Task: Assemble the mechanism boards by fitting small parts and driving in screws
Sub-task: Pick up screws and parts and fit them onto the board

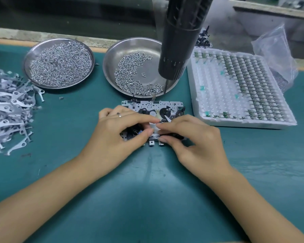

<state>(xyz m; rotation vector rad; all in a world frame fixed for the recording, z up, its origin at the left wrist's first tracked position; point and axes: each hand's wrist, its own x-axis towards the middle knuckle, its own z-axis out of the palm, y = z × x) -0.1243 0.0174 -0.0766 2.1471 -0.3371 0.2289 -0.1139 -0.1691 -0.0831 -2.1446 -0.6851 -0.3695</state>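
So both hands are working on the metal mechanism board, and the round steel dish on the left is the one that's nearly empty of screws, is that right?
Not quite. In the head view, both hands, left and right, are on the metal mechanism board, but the left round steel dish is heaped full; the right round steel dish is the sparse one.

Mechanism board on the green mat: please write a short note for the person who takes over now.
Left hand and right hand: both pinch a small pale part over the grey metal mechanism board on the green mat.
Supplies: round steel dish of screws, fuller steel dish, white foam tray of parts, pile of grey metal levers.
Done: black gears are on the board.
Left: seat the part, drive screws with the hanging black screwdriver.
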